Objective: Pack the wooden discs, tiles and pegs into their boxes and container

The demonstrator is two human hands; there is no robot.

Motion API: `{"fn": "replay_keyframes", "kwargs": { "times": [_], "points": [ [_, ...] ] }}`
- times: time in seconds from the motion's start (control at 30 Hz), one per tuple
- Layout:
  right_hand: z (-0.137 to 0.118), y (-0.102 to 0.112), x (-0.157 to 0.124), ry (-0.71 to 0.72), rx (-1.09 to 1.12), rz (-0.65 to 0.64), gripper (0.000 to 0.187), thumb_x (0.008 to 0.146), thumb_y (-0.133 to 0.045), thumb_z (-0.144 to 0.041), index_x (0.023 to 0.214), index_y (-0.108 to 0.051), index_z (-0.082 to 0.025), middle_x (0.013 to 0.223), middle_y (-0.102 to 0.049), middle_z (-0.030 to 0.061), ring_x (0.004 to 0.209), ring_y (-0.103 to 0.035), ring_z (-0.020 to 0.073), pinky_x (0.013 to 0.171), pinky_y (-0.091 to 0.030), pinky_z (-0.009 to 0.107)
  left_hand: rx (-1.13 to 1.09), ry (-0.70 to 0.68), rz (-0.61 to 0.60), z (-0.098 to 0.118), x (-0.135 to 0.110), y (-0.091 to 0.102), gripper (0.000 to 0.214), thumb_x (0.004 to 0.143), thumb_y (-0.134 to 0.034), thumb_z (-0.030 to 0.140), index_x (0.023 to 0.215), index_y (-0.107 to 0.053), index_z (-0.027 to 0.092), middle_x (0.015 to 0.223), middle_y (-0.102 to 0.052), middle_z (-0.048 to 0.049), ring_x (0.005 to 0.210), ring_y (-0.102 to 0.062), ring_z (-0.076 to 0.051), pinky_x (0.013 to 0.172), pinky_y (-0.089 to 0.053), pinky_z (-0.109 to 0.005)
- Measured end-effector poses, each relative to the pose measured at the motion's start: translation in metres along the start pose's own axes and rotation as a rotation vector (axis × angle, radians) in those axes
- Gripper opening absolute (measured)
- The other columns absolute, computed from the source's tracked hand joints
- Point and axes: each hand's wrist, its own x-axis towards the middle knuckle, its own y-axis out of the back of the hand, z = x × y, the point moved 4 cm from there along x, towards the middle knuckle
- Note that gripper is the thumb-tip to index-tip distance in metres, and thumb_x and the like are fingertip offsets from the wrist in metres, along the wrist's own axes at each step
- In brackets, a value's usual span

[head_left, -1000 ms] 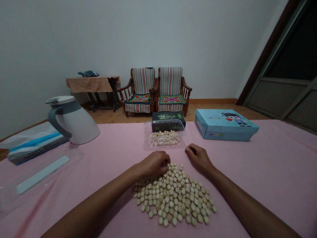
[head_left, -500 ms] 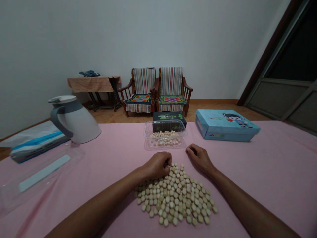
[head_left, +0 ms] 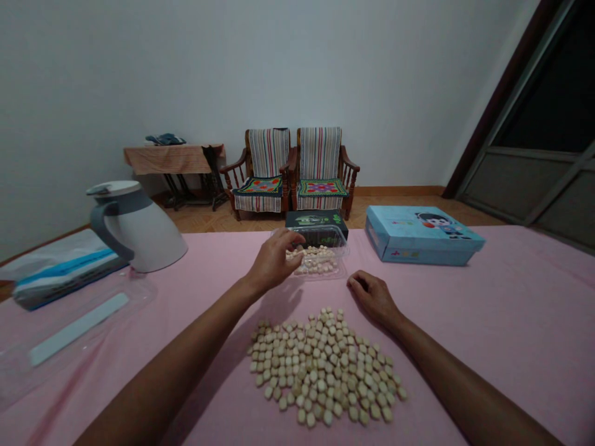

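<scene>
My left hand (head_left: 277, 257) is raised at the left side of a clear plastic container (head_left: 343, 270), thumb and fingers apart, and no piece shows between them. Inside the container lie small pale, bead-like pieces (head_left: 320, 260), partly hidden by the hand. My right hand (head_left: 373, 297) rests on the cloth just right of the container's front corner, its fingers loosely curled with nothing visible in them. Between my forearms spreads a pile of small rounded, cream-coloured pieces (head_left: 325, 368).
A pink cloth (head_left: 465, 328) covers the surface. Behind the container stands a black box (head_left: 316, 218), and to the right a light blue box (head_left: 421, 238). At left are a white-and-grey jug (head_left: 155, 232), a plastic-wrapped packet (head_left: 69, 275) and a clear plastic lid or tray (head_left: 139, 294).
My left hand has lifted off the top of the pile and moved forward and left to the container, its fingers now parted. My right hand has stayed in place.
</scene>
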Motion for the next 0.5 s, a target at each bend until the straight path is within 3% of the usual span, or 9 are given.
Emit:
{"fn": "replay_keyframes", "kwargs": {
  "times": [0.07, 0.23, 0.3, 0.5],
  "points": [
    [0.001, 0.0, 0.0, -0.001, -0.003, -0.002, 0.023, 0.084, -0.045, -0.031, 0.073, -0.06, -0.017, 0.068, -0.061, 0.0007, 0.065, -0.053, 0.0142, 0.061, -0.038, 0.024, -0.012, -0.007, -0.047, 0.001, -0.002, 0.001, 0.018, 0.073, -0.057, 0.012, 0.089, -0.061, 0.017, 0.086, -0.059, -0.0028, 0.072, -0.054, -0.012, 0.064, -0.043, -0.023],
    [0.0, 0.001, 0.0, 0.01, -0.011, 0.009, 0.023, 0.084, -0.045, -0.031, 0.072, -0.06, -0.017, 0.069, -0.062, 0.0009, 0.066, -0.054, 0.0145, 0.062, -0.038, 0.024, -0.146, 0.018, -0.559, 0.007, -0.041, -0.033, 0.013, 0.071, -0.056, 0.009, 0.078, -0.064, 0.015, 0.072, -0.063, -0.0007, 0.062, -0.055, -0.01, 0.057, -0.04, -0.019],
    [0.0, 0.001, 0.0, 0.013, -0.011, 0.008, 0.023, 0.084, -0.045, -0.031, 0.072, -0.059, -0.017, 0.07, -0.063, 0.0013, 0.066, -0.054, 0.0147, 0.062, -0.038, 0.024, -0.155, 0.043, -0.684, 0.007, -0.056, -0.044, 0.017, 0.068, -0.057, 0.009, 0.082, -0.065, 0.015, 0.071, -0.064, -0.0004, 0.06, -0.055, -0.011, 0.055, -0.038, -0.019],
    [0.0, 0.001, 0.0, 0.006, -0.016, -0.004, 0.024, 0.084, -0.045, -0.032, 0.072, -0.059, -0.018, 0.069, -0.063, 0.0018, 0.066, -0.054, 0.0153, 0.062, -0.039, 0.025, -0.138, 0.076, -0.715, 0.01, -0.067, -0.059, 0.029, 0.067, -0.055, 0.011, 0.093, -0.066, 0.017, 0.075, -0.066, -0.0008, 0.063, -0.055, -0.012, 0.057, -0.038, -0.02]
  ]
}}
